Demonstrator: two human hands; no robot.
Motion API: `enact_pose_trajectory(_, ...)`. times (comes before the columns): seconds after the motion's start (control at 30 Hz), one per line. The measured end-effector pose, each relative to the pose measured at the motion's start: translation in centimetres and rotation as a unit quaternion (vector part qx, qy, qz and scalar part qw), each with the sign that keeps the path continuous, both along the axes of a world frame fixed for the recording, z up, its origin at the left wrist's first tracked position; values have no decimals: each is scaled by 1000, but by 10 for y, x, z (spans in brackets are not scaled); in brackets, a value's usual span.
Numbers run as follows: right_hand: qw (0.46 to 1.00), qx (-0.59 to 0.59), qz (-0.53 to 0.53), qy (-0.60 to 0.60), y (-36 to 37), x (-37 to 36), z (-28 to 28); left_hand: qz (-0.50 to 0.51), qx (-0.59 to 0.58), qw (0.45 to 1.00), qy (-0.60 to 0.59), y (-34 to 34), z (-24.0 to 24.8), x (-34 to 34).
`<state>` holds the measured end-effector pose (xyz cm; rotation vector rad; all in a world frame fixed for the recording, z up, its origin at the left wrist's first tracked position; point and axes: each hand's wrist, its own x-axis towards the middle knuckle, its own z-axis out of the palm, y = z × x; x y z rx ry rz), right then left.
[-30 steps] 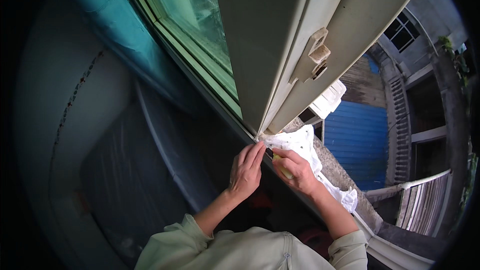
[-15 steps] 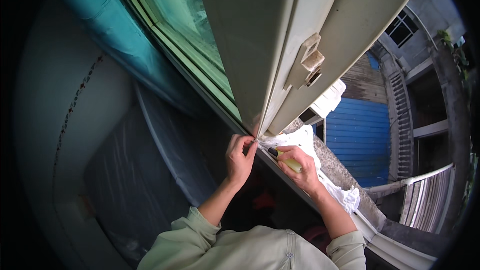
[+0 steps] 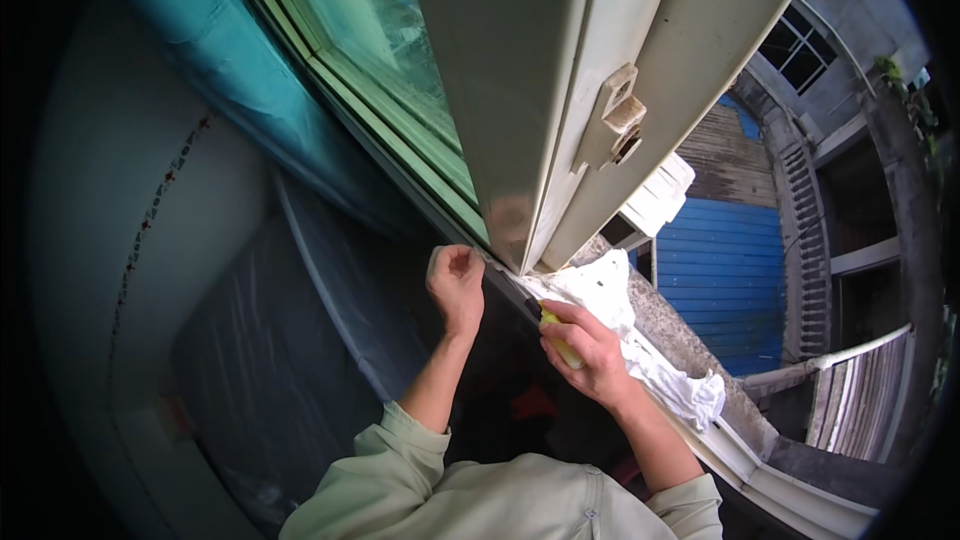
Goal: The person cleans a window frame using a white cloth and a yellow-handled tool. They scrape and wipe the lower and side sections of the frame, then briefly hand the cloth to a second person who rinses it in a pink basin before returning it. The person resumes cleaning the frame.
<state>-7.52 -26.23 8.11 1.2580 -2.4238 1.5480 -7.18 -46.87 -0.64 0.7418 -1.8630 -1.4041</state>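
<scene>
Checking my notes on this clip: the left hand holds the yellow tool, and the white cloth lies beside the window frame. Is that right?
Not quite: the head view shows the right hand holding the yellow tool. The white cloth does lie beside the window frame.

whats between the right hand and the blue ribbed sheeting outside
In the head view, the white cloth lies nearest the right hand, then a rough grey ledge, before the blue ribbed sheeting outside.

Left grip (image 3: 457, 290) is curled, right grip (image 3: 592, 348) clenched.
</scene>
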Motion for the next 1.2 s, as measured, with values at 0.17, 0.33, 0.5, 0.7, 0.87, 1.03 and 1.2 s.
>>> enact_pose_trajectory(0.17,996,-2,-20,84,-28,0,-16,-15,-96,995,-11,-20,-8,-14)
enact_pose_trajectory(0.33,997,-20,-31,68,-59,-11,-15,52,-141,988,-17,-49,-19,-41)
enact_pose_trajectory(0.5,991,15,-41,123,-59,2,-2,109,-210,970,-57,-116,-26,-70)
enact_pose_trajectory(0.7,983,72,-34,166,-67,6,-14,84,-175,979,-67,-119,-15,-66)
enact_pose_trajectory(0.87,982,99,-60,151,-84,8,-8,-62,-285,955,49,-81,19,-29)
enact_pose_trajectory(1.03,990,34,-112,74,-62,11,7,-193,-430,882,-7,-57,26,10)
enact_pose_trajectory(1.2,988,-13,-145,-43,-10,23,14,-184,-458,867,-74,-38,27,13)
